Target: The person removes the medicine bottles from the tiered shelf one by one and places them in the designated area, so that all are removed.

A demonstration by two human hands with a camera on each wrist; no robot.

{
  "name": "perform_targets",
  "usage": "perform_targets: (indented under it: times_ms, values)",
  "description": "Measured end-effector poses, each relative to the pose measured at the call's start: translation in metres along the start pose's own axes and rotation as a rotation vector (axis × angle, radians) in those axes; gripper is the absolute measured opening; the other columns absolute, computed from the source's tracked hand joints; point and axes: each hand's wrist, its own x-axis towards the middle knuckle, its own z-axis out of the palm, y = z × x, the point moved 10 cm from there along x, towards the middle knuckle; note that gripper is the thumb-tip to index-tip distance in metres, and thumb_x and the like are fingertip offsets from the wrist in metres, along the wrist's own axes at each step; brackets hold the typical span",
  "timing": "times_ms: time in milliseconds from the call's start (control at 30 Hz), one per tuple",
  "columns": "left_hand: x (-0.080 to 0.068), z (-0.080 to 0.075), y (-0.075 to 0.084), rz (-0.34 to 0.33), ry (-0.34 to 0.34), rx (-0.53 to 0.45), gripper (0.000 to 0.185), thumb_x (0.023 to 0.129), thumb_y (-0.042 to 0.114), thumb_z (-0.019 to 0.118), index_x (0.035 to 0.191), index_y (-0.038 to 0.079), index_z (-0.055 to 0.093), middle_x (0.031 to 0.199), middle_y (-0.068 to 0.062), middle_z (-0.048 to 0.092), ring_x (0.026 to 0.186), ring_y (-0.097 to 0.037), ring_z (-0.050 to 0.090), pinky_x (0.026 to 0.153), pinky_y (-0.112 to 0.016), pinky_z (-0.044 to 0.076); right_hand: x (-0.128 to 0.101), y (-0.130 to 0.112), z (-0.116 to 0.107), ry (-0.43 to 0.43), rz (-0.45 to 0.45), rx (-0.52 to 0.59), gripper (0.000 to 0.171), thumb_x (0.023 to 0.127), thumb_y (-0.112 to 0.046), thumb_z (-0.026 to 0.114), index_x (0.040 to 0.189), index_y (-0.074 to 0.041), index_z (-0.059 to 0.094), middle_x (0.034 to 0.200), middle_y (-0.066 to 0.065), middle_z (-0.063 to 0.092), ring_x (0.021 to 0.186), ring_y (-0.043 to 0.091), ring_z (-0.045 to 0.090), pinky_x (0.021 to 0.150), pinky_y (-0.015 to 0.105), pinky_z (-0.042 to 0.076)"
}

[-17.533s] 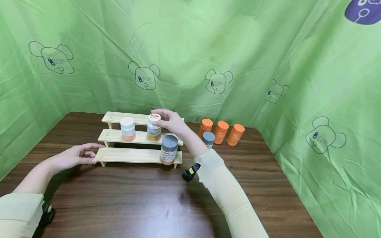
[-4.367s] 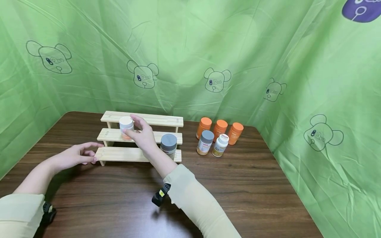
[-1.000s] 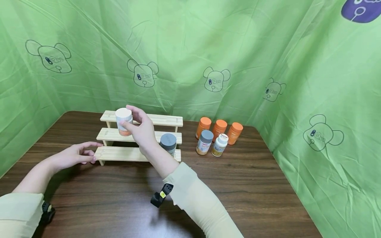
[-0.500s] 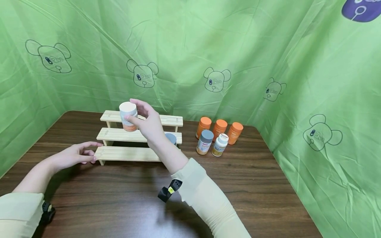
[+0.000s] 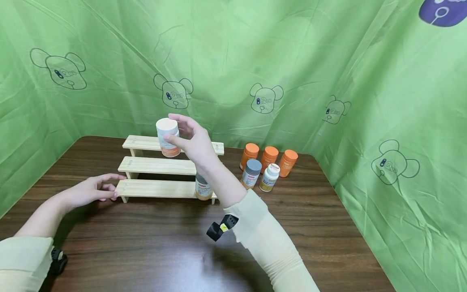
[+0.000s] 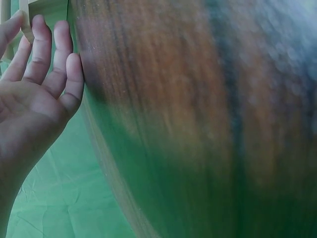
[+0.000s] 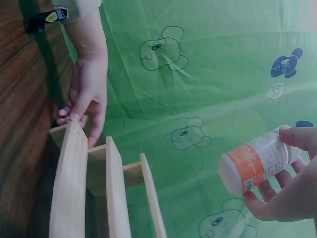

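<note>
A white-capped pill bottle (image 5: 168, 140) with an orange band hangs in the air in front of the top step, gripped between the thumb and fingers of my right hand (image 5: 198, 146). In the right wrist view the same bottle (image 7: 255, 161) is tilted, its base off the shelf. At the left end of the three-step wooden rack (image 5: 157, 188), my left hand (image 5: 85, 192) pinches the lowest step's end; its other fingers are loosely bent (image 6: 39, 94). A grey-capped bottle (image 5: 203, 190) stands on the lowest step's right part, its cap partly hidden by my right forearm.
Right of the rack stand three orange bottles (image 5: 249, 156), with a grey-capped bottle (image 5: 251, 174) and a white bottle with a yellow lower part (image 5: 270, 177) in front. Green cloth (image 5: 226, 61) surrounds the dark wooden table (image 5: 164, 243) at the back and sides.
My right hand has lifted the white-capped bottle off the middle step and moved it up and right. Earlier, the white-and-yellow bottle went from the rack to the table. My left hand stays put.
</note>
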Motion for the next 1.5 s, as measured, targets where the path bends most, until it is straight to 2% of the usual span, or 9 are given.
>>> perform_targets:
  times_ms: [300,633,1000,1233,1333,1500]
  values:
    - [-0.001,0.001,0.000,0.004,0.000,-0.008,0.056,0.090,0.015,0.063,0.137,0.001,0.036,0.087,-0.010,0.065,0.065,-0.011,0.055,0.061,-0.029,0.044,-0.007,-0.015,-0.020,-0.045,-0.008,-0.025,0.050,0.080,-0.012,0.075,0.126,-0.025,0.059,0.120,-0.007,0.063,0.108,0.010,0.054,0.090,0.031,0.041]
    - [0.000,0.000,0.000,-0.009,0.002,0.006,0.058,0.090,0.016,0.064,0.138,0.002,0.036,0.087,-0.009,0.065,0.065,-0.012,0.055,0.061,-0.029,0.044,-0.012,-0.028,-0.043,-0.070,-0.042,-0.031,0.050,0.081,-0.009,0.074,0.127,-0.023,0.058,0.120,-0.005,0.063,0.110,0.013,0.054,0.095,0.037,0.039]
    - [-0.001,0.002,-0.001,-0.020,-0.005,0.010,0.058,0.090,0.017,0.063,0.139,0.003,0.035,0.087,-0.009,0.065,0.064,-0.013,0.054,0.062,-0.029,0.043,-0.019,-0.040,-0.064,-0.141,-0.103,-0.016,0.050,0.083,-0.007,0.071,0.129,-0.017,0.056,0.122,0.003,0.061,0.112,0.020,0.055,0.098,0.040,0.039]
    - [-0.001,0.002,-0.002,-0.029,-0.007,0.017,0.058,0.091,0.019,0.063,0.140,0.003,0.035,0.090,-0.010,0.066,0.070,-0.012,0.056,0.064,-0.028,0.043,-0.025,-0.044,-0.080,-0.153,-0.125,-0.037,0.050,0.082,-0.005,0.070,0.129,-0.015,0.055,0.123,0.004,0.060,0.112,0.021,0.054,0.097,0.039,0.039]
    - [-0.001,0.002,-0.001,-0.029,-0.005,0.017,0.058,0.091,0.018,0.063,0.139,0.003,0.035,0.090,-0.011,0.066,0.071,-0.012,0.056,0.065,-0.028,0.043,-0.027,-0.046,-0.086,-0.159,-0.137,-0.031,0.051,0.082,-0.003,0.069,0.130,-0.011,0.054,0.121,0.005,0.061,0.110,0.023,0.055,0.093,0.038,0.041]
    - [-0.002,0.002,0.002,-0.023,0.001,0.010,0.058,0.090,0.018,0.063,0.139,0.002,0.035,0.089,-0.011,0.066,0.071,-0.012,0.057,0.064,-0.028,0.044,-0.031,-0.049,-0.097,-0.157,-0.148,-0.013,0.049,0.082,-0.002,0.068,0.128,-0.011,0.055,0.118,0.003,0.062,0.108,0.025,0.054,0.089,0.038,0.044]
